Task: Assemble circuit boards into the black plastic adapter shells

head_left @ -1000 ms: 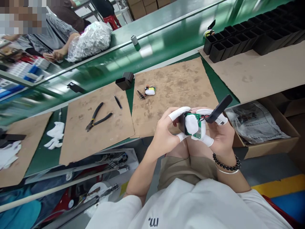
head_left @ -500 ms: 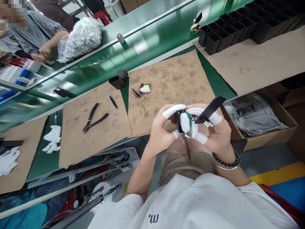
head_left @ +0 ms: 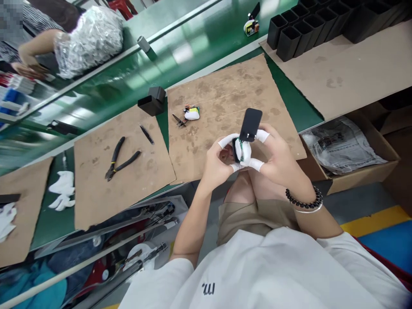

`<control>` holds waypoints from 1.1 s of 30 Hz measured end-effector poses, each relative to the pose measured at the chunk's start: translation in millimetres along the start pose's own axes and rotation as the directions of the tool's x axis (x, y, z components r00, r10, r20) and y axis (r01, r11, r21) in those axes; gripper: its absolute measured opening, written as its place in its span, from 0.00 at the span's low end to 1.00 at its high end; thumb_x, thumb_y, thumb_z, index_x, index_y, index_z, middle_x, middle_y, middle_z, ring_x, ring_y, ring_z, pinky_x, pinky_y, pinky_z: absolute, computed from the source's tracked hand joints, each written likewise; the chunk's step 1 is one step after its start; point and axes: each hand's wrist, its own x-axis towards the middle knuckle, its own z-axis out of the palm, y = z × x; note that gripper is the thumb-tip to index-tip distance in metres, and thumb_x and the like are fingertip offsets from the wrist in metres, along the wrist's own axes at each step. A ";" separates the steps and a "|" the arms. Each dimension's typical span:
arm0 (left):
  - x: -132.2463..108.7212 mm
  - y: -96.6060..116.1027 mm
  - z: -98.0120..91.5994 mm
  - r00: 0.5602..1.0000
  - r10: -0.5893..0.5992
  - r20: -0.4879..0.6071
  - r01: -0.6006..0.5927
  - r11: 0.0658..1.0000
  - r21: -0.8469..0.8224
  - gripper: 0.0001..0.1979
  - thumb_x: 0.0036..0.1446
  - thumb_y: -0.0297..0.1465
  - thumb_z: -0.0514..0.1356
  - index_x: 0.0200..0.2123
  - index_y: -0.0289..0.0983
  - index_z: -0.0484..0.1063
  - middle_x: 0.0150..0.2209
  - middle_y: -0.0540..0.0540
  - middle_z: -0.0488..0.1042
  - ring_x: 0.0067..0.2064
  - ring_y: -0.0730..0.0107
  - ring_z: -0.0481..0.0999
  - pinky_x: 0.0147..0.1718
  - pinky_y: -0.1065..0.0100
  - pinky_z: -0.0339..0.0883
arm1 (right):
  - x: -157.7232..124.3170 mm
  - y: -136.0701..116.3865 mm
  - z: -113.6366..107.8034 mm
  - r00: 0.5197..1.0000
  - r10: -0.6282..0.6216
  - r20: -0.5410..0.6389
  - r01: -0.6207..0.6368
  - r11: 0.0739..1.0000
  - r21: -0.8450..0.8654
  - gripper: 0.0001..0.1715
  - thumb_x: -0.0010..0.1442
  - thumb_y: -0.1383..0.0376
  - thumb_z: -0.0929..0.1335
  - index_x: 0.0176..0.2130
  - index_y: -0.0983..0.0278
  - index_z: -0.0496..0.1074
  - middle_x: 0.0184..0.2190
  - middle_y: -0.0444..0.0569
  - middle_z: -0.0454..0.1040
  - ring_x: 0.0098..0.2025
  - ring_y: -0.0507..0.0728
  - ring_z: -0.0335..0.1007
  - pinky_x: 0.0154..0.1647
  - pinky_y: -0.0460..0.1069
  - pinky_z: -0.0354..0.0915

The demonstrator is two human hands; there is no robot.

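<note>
Both my hands meet in front of the bench edge around a small assembly: a green circuit board with a white part on it, joined by wires to a black flat cover. My left hand pinches the assembly from the left with white finger cots on thumb and forefinger. My right hand, also in finger cots, grips it from the right, the black cover standing up above its fingers. A bead bracelet sits on my right wrist.
On the cardboard mats lie black pliers, tweezers, a second small board with white part and a black housing. Rows of black housings stand at back right. White gloves lie left. Another person works at far left.
The assembly has turned in my hands: the black cover swung from pointing right to standing upright. My hands drew closer together and rose towards the mat.
</note>
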 end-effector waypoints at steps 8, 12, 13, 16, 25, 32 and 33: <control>13.5 -3.2 -1.0 0.990 -0.104 -0.092 0.098 0.993 -0.069 0.40 0.32 0.35 0.78 0.53 0.35 0.76 0.36 0.48 0.77 0.32 0.70 0.74 0.32 0.68 0.75 | 42.5 18.3 -20.4 0.927 0.194 0.321 -0.276 0.932 0.236 0.44 0.49 0.59 0.81 0.61 0.56 0.69 0.62 0.52 0.72 0.65 0.70 0.69 0.66 0.67 0.69; 14.8 -6.3 -5.2 0.985 -0.042 -0.166 0.039 0.999 -0.023 0.40 0.35 0.32 0.78 0.55 0.36 0.75 0.41 0.47 0.79 0.37 0.68 0.78 0.40 0.65 0.78 | 48.7 18.7 -42.7 0.928 0.240 0.285 -0.333 0.876 0.349 0.46 0.48 0.59 0.82 0.61 0.50 0.68 0.67 0.47 0.67 0.69 0.67 0.65 0.69 0.65 0.68; 15.7 -8.2 -6.3 0.985 -0.051 -0.167 0.052 0.999 0.003 0.39 0.35 0.31 0.78 0.54 0.37 0.75 0.39 0.48 0.79 0.35 0.69 0.77 0.40 0.65 0.78 | 49.2 18.6 -44.3 0.935 0.262 0.238 -0.336 0.871 0.358 0.42 0.50 0.59 0.81 0.60 0.51 0.68 0.66 0.48 0.68 0.69 0.66 0.65 0.69 0.64 0.67; 18.3 -13.4 -7.7 0.988 -0.072 -0.138 0.077 0.997 0.031 0.37 0.35 0.28 0.77 0.53 0.36 0.77 0.33 0.51 0.76 0.30 0.72 0.73 0.35 0.67 0.76 | 49.6 19.0 -36.9 0.939 0.266 0.216 -0.327 0.883 0.336 0.36 0.53 0.59 0.81 0.57 0.56 0.70 0.62 0.52 0.72 0.66 0.65 0.70 0.67 0.63 0.69; 15.7 -15.1 -4.7 0.993 -0.021 -0.116 0.025 0.999 0.031 0.36 0.38 0.24 0.76 0.55 0.36 0.76 0.40 0.47 0.80 0.33 0.72 0.75 0.36 0.68 0.76 | 51.2 13.5 -10.4 0.983 0.075 0.165 -0.105 0.978 0.180 0.34 0.58 0.56 0.78 0.59 0.56 0.69 0.63 0.54 0.73 0.63 0.65 0.73 0.63 0.61 0.74; 17.9 -8.0 -19.7 0.987 -0.145 0.067 0.150 0.985 -0.082 0.40 0.32 0.27 0.79 0.54 0.34 0.78 0.36 0.47 0.80 0.35 0.66 0.77 0.39 0.64 0.77 | 94.7 34.1 -45.8 0.843 0.026 0.538 -0.056 0.998 0.040 0.26 0.58 0.58 0.76 0.55 0.56 0.78 0.59 0.49 0.79 0.64 0.66 0.73 0.67 0.64 0.70; 17.5 -6.9 -21.4 0.982 -0.160 0.097 0.170 0.979 -0.109 0.40 0.31 0.26 0.79 0.53 0.34 0.78 0.36 0.47 0.80 0.36 0.66 0.78 0.39 0.63 0.77 | 97.3 35.1 -46.0 0.827 0.060 0.559 -0.112 0.992 0.059 0.22 0.58 0.58 0.76 0.52 0.58 0.80 0.54 0.49 0.82 0.58 0.65 0.78 0.63 0.63 0.74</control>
